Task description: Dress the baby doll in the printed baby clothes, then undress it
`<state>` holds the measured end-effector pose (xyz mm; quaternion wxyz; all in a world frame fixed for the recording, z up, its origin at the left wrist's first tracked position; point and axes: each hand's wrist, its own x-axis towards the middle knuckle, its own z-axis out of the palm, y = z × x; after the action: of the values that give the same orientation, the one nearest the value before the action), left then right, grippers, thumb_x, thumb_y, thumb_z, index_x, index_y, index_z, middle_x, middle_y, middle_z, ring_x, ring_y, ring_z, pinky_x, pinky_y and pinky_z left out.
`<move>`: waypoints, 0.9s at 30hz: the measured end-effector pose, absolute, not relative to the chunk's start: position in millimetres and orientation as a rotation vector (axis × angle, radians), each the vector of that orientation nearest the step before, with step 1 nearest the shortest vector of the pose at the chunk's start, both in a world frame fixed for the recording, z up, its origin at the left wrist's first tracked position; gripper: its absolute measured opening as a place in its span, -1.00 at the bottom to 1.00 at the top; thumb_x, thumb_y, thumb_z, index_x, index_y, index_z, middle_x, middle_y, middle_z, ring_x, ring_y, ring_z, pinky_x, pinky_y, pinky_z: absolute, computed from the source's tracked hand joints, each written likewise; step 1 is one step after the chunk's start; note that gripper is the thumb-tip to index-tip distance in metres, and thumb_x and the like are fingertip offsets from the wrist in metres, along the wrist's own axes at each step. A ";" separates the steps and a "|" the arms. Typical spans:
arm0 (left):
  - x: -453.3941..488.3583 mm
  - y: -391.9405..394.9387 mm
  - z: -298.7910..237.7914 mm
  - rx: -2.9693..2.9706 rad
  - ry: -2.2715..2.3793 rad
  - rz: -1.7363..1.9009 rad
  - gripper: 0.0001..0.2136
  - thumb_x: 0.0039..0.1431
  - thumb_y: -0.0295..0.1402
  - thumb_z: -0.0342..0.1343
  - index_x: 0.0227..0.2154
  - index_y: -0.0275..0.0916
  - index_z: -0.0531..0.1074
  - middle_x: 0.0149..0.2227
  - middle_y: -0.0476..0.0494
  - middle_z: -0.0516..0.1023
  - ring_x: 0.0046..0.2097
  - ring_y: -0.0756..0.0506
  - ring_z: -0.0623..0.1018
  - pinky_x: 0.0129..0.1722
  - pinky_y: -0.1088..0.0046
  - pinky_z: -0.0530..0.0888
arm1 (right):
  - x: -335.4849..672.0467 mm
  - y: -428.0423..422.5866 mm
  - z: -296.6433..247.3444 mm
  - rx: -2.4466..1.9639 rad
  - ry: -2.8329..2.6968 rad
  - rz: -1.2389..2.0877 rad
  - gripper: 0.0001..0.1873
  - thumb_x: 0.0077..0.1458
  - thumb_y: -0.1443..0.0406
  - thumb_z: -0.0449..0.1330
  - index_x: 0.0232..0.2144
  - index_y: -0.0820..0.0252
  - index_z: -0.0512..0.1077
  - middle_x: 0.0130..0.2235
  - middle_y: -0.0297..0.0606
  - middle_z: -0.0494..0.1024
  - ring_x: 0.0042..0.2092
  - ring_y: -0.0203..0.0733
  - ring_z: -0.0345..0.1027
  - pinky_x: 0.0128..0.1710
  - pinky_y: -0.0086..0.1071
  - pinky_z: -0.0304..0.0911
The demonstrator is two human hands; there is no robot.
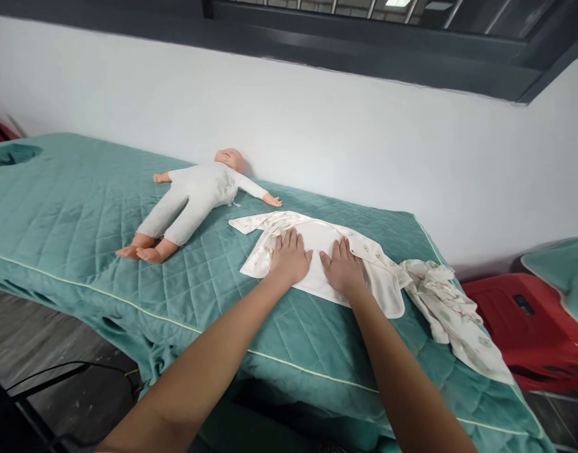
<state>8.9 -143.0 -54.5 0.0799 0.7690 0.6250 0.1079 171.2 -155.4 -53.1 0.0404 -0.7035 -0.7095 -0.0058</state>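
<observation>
A printed baby top [317, 242] lies mostly spread on the green-covered massage bed [81, 182], its ten-o'clock end unsmoothed, with the left hand [291, 258] and right hand [344, 267] resting open on it, grasping nothing. A baby doll [199, 185] lies near its ten o'clock; crumpled printed cloth [442, 292] crowds its sleeve around four.

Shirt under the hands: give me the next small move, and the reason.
Probably slide the left hand outward to smooth the shirt: its printed cloth looks creased beside that hand, while the right hand lies flat and could steady the white lining.
</observation>
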 end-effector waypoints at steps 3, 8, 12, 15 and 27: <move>7.8 -150.8 -55.2 2.318 1.843 0.340 -0.33 0.40 -0.08 -0.37 0.40 -0.44 0.04 0.48 -0.35 -0.06 0.50 -0.23 -0.08 0.47 0.06 -0.12 | 168.0 -164.2 -52.4 -2.141 -2.199 -0.033 -0.22 0.40 0.02 -0.25 0.40 0.57 0.01 0.44 0.21 -0.05 0.48 0.12 -0.23 0.40 -0.02 -0.13; 3.1 -165.2 -54.3 2.326 1.811 0.369 -0.33 0.41 -0.07 -0.36 0.39 -0.48 0.05 0.47 -0.35 -0.03 0.50 -0.23 -0.05 0.46 0.05 -0.09 | 166.3 -177.8 -49.7 -2.127 -2.213 -0.013 -0.23 0.41 0.03 -0.21 0.39 0.56 0.03 0.44 0.19 -0.03 0.48 0.10 -0.19 0.42 -0.07 -0.18; -3.0 -178.7 -52.8 2.345 1.810 0.378 -0.35 0.42 -0.08 -0.34 0.38 -0.43 0.11 0.46 -0.32 0.02 0.49 -0.22 -0.01 0.46 0.08 -0.06 | 169.0 -190.5 -50.1 -2.128 -2.221 -0.003 -0.24 0.41 0.03 -0.19 0.40 0.52 0.04 0.44 0.15 -0.03 0.48 0.08 -0.22 0.41 -0.08 -0.14; -7.9 -190.4 -52.5 2.368 1.801 0.398 -0.38 0.43 -0.09 -0.32 0.36 -0.39 0.16 0.45 -0.30 0.06 0.48 -0.21 0.03 0.46 0.10 -0.03 | 172.4 -204.8 -51.1 -2.101 -2.233 -0.015 -0.25 0.41 0.02 -0.20 0.40 0.49 0.04 0.45 0.12 -0.03 0.48 0.06 -0.22 0.41 -0.07 -0.14; -52.1 -229.8 -59.2 2.455 1.556 0.988 -0.66 0.39 -0.37 -0.08 0.12 -0.26 0.43 0.23 -0.16 0.48 0.34 -0.15 0.33 0.35 0.19 0.26 | 189.1 -290.2 -60.4 -1.831 -2.152 0.147 -0.19 0.38 -0.07 -0.21 0.40 0.40 0.08 0.46 0.01 -0.03 0.49 0.06 -0.26 0.45 0.05 -0.22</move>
<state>-52.1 -229.8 -59.2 0.0359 0.7991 0.5065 0.3218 189.1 -290.2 -60.4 0.1554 -0.6394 -0.7513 0.0514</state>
